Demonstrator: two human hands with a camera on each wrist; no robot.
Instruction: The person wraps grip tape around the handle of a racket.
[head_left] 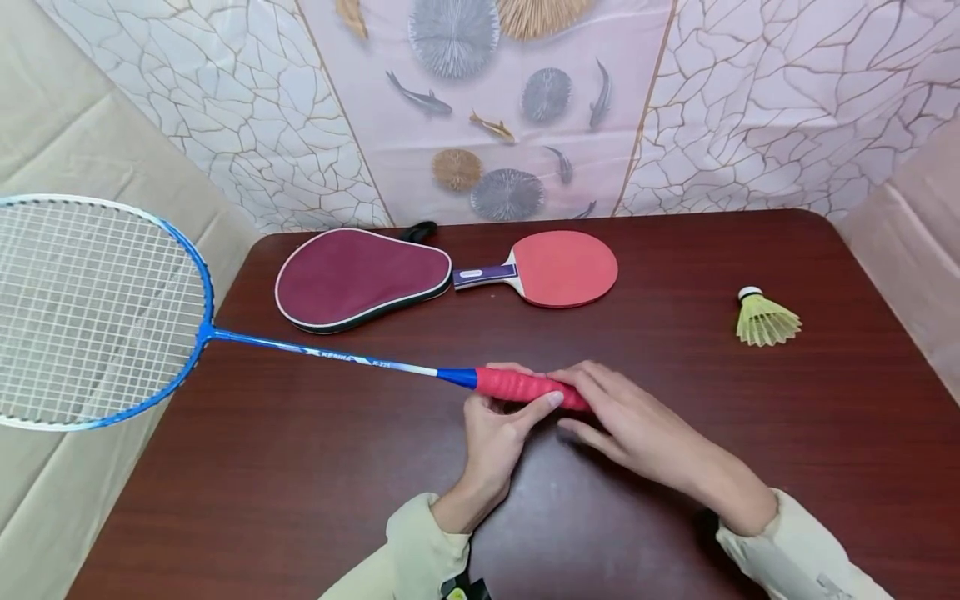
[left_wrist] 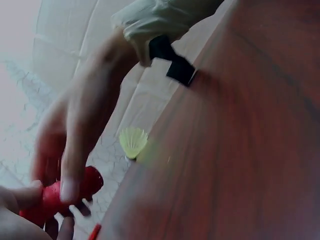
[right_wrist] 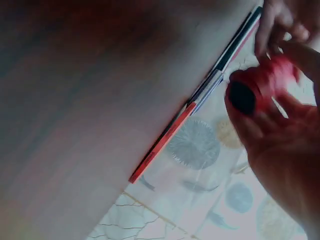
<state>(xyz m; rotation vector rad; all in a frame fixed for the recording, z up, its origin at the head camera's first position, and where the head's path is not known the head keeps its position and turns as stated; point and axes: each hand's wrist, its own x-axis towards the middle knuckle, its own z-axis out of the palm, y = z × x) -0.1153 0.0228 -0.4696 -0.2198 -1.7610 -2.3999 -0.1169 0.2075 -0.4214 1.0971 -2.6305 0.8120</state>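
Note:
A badminton racket with a blue and white frame and red wrapped grip lies across the head view, strings to the left. My left hand holds the red grip, thumb on the near side and fingertips at the far side. At the butt end, my right hand rests its fingers on the grip, its thumb apart from it on the near side. The left wrist view shows the red grip between both hands. Its dark end cap faces the camera in the right wrist view.
Toward the back of the brown table lie a maroon paddle case and a red table tennis paddle. A yellow shuttlecock lies at the right. Patterned cloth hangs behind.

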